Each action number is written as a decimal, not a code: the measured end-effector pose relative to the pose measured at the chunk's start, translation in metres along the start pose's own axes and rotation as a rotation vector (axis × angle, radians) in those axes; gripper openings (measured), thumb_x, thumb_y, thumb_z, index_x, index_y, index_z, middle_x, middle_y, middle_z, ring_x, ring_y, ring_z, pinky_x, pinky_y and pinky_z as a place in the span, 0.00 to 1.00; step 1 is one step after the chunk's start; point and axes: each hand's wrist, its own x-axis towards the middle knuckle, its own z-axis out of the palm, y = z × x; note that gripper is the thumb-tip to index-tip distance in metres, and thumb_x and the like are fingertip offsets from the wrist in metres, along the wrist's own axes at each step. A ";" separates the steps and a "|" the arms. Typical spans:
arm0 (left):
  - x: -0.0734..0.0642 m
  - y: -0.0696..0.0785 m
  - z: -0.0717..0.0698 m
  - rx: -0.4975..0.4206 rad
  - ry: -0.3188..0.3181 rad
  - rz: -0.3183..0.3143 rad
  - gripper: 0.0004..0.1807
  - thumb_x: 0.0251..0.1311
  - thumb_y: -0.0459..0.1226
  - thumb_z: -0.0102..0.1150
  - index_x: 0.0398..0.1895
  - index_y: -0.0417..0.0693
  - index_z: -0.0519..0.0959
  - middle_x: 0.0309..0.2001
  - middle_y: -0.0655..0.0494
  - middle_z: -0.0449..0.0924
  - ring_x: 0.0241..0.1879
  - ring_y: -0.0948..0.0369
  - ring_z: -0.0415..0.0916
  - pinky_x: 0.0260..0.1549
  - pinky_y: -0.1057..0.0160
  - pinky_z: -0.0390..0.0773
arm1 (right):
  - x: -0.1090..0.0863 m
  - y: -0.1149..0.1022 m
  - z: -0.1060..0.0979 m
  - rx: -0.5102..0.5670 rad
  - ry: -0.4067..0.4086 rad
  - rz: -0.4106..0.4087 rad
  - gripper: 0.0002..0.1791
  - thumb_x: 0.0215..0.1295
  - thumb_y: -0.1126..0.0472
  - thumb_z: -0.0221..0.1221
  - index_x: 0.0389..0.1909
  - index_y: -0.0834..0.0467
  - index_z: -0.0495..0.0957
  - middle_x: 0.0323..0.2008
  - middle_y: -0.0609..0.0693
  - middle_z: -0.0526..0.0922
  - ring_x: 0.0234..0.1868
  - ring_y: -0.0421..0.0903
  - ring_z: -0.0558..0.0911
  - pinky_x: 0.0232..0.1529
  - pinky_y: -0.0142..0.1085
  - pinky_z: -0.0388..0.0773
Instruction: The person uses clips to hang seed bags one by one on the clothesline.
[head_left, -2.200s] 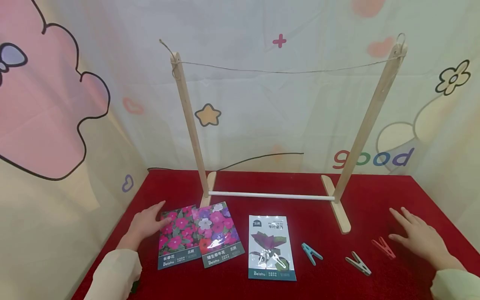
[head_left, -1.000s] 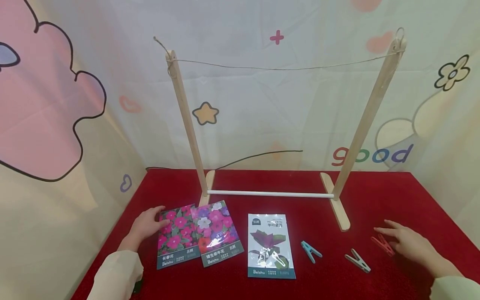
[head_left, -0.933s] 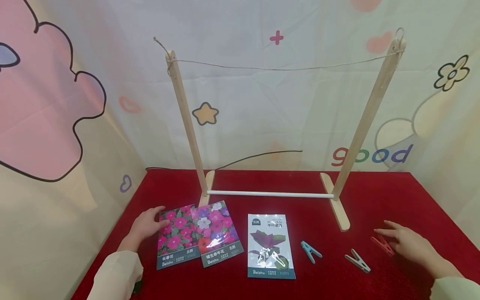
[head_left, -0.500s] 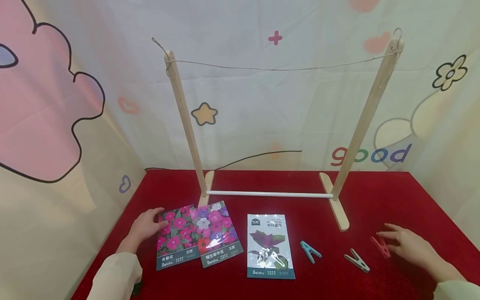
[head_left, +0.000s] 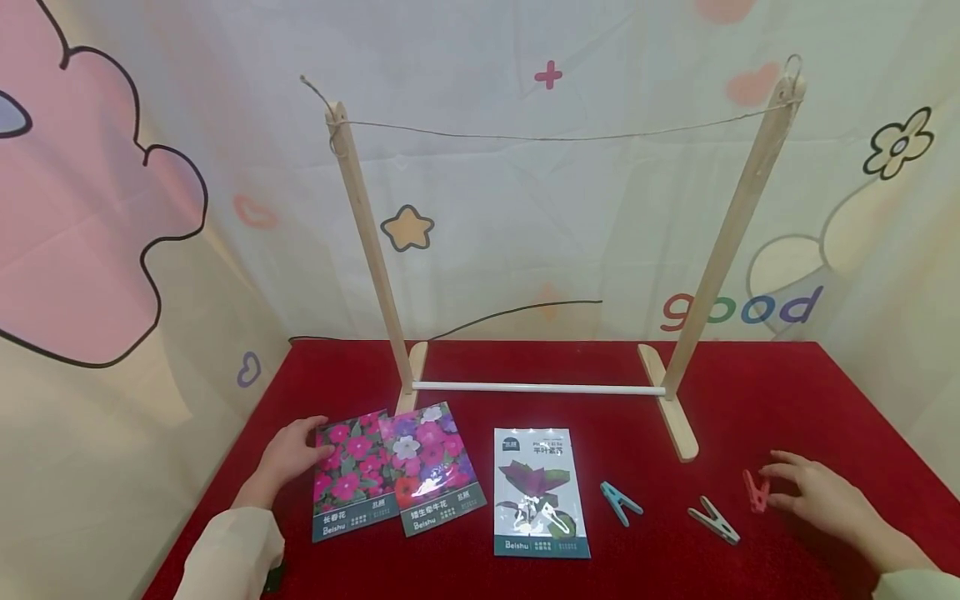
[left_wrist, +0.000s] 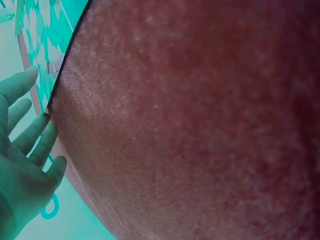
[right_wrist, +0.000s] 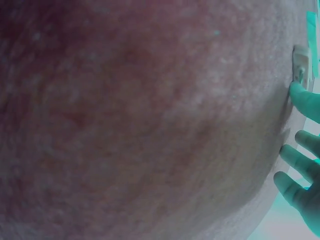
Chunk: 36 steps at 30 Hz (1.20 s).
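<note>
In the head view my left hand (head_left: 291,450) rests at the left edge of a seed packet with pink flowers (head_left: 354,462), thumb over that edge and fingers relaxed. A second seed packet with mixed petunias (head_left: 431,471) overlaps it. My right hand (head_left: 821,496) is at a red clothespin (head_left: 756,493), thumb and index fingertip pinching its near side. To the left of that lie a grey-white clothespin (head_left: 714,521), a blue clothespin (head_left: 621,502) and a white seed packet with purple leaves (head_left: 538,492). Both wrist views are mostly filled by blurred red cloth.
Behind the packets stands a wooden frame (head_left: 371,250) with a thin string (head_left: 555,138) across its top and a white rod (head_left: 536,387) low down. Its feet reach forward on the red cloth (head_left: 540,417). A printed curtain (head_left: 525,250) hangs behind and at both sides.
My right hand has come down and inward to the red clothespin, which has turned more upright and shifted slightly left. The left hand has settled at the pink-flower packet's edge.
</note>
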 end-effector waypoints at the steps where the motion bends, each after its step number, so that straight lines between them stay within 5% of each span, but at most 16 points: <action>1: 0.000 0.000 0.000 -0.022 -0.003 -0.007 0.32 0.50 0.41 0.59 0.58 0.39 0.64 0.53 0.38 0.68 0.47 0.47 0.67 0.44 0.48 0.73 | 0.000 0.000 0.000 0.015 0.004 -0.001 0.23 0.42 0.60 0.65 0.43 0.64 0.76 0.46 0.69 0.73 0.46 0.65 0.72 0.37 0.54 0.74; 7: 0.003 -0.002 0.001 -0.155 -0.013 -0.065 0.32 0.53 0.40 0.57 0.60 0.38 0.61 0.56 0.35 0.64 0.48 0.46 0.67 0.44 0.51 0.74 | 0.003 -0.010 0.000 0.093 -0.021 -0.011 0.32 0.41 0.70 0.63 0.53 0.65 0.68 0.40 0.62 0.73 0.36 0.52 0.73 0.30 0.38 0.77; 11: 0.005 -0.005 0.002 -0.190 -0.016 -0.094 0.32 0.53 0.40 0.56 0.61 0.38 0.59 0.56 0.34 0.64 0.49 0.45 0.65 0.46 0.49 0.73 | 0.006 -0.016 0.001 0.090 -0.063 -0.006 0.32 0.41 0.72 0.60 0.54 0.62 0.68 0.35 0.53 0.71 0.31 0.42 0.69 0.23 0.27 0.70; 27: 0.003 -0.002 -0.003 -0.241 -0.074 -0.160 0.31 0.55 0.37 0.54 0.61 0.36 0.58 0.49 0.36 0.66 0.47 0.46 0.64 0.45 0.49 0.72 | 0.007 -0.013 -0.001 0.155 -0.132 0.033 0.22 0.48 0.70 0.58 0.48 0.63 0.74 0.26 0.47 0.67 0.25 0.36 0.63 0.22 0.26 0.64; 36: 0.006 -0.004 -0.003 -0.230 -0.081 -0.152 0.30 0.56 0.36 0.53 0.60 0.33 0.58 0.47 0.36 0.67 0.45 0.46 0.64 0.45 0.49 0.71 | 0.003 -0.011 -0.001 0.140 -0.108 0.009 0.22 0.48 0.69 0.60 0.48 0.65 0.73 0.22 0.46 0.65 0.23 0.33 0.60 0.21 0.27 0.61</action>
